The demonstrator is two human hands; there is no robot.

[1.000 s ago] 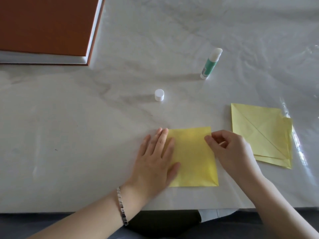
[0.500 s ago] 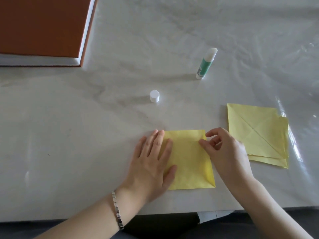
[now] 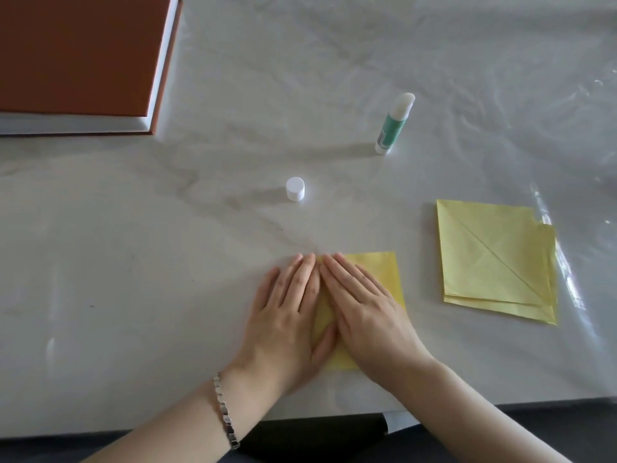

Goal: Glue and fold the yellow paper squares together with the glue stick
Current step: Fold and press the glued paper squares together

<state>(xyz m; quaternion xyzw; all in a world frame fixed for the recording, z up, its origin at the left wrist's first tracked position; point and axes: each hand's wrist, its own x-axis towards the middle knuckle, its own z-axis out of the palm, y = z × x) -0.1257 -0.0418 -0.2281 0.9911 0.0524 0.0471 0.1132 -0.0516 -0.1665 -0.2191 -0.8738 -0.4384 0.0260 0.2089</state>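
Right hand [image 3: 364, 309] now flat beside left hand [image 3: 287, 315], pressing yellow square [image 3: 384, 269].

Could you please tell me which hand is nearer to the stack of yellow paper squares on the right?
Right. The right hand lies flat on the near yellow square, left of the stack; the left hand lies farther left.

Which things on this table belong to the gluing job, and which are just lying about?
In the job: yellow square pressed under left hand and right hand, folded yellow stack, uncapped glue stick, white cap.
Lying about: brown book.
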